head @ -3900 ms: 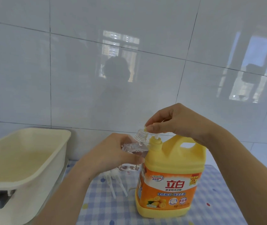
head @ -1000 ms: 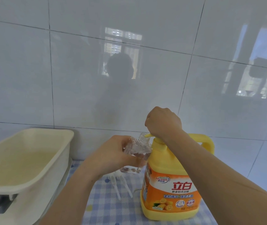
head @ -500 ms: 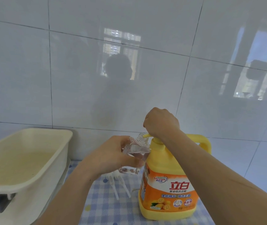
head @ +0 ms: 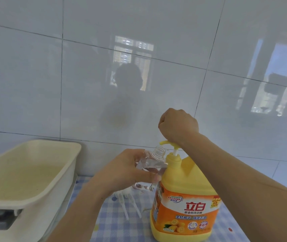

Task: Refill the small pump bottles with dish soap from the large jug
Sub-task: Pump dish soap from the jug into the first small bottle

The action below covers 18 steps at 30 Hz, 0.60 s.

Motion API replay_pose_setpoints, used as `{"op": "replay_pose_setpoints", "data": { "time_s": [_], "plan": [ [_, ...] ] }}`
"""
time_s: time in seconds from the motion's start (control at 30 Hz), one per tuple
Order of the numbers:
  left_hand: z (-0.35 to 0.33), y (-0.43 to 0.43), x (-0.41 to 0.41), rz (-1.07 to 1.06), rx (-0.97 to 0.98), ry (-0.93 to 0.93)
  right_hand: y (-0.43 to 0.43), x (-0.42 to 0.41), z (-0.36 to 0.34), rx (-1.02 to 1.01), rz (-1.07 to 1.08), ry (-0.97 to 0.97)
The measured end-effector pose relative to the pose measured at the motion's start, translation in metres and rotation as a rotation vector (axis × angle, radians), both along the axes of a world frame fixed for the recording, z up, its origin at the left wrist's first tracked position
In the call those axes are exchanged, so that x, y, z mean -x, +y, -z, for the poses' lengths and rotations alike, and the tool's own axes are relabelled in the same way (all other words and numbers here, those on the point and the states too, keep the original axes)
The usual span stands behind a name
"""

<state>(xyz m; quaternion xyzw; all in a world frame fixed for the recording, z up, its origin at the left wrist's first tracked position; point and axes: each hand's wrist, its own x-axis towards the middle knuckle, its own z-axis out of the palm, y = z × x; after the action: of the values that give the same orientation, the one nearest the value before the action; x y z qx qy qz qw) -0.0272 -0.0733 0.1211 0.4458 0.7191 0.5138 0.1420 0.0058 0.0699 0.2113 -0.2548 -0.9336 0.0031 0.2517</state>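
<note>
A large yellow dish soap jug [head: 188, 198] with an orange label stands on the checked tablecloth [head: 114, 224]. Its yellow pump head [head: 165, 142] is raised on a white stem. My right hand [head: 178, 124] is a closed fist, its underside resting on top of the pump head. My left hand [head: 127, 173] grips a small clear bottle [head: 149, 163], tilted against the jug's neck. The bottle's open threaded mouth sits just below the pump spout. I cannot tell how much soap is in it.
A cream plastic basin [head: 66, 170] stands at the left, on a white base. White pump tops with dip tubes [head: 127, 205] lie on the cloth behind my left forearm. A glossy white tiled wall [head: 87, 84] rises close behind.
The pump head has come up on its stem and my right fist has risen with it. My left hand keeps the small bottle under the spout.
</note>
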Motion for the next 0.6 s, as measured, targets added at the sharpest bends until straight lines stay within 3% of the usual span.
{"op": "replay_pose_setpoints", "data": {
  "time_s": [0.6],
  "plan": [
    [0.003, 0.002, 0.004, -0.041, -0.017, 0.002, 0.0, 0.002, 0.014, 0.066, -0.003, -0.068]
  ]
}}
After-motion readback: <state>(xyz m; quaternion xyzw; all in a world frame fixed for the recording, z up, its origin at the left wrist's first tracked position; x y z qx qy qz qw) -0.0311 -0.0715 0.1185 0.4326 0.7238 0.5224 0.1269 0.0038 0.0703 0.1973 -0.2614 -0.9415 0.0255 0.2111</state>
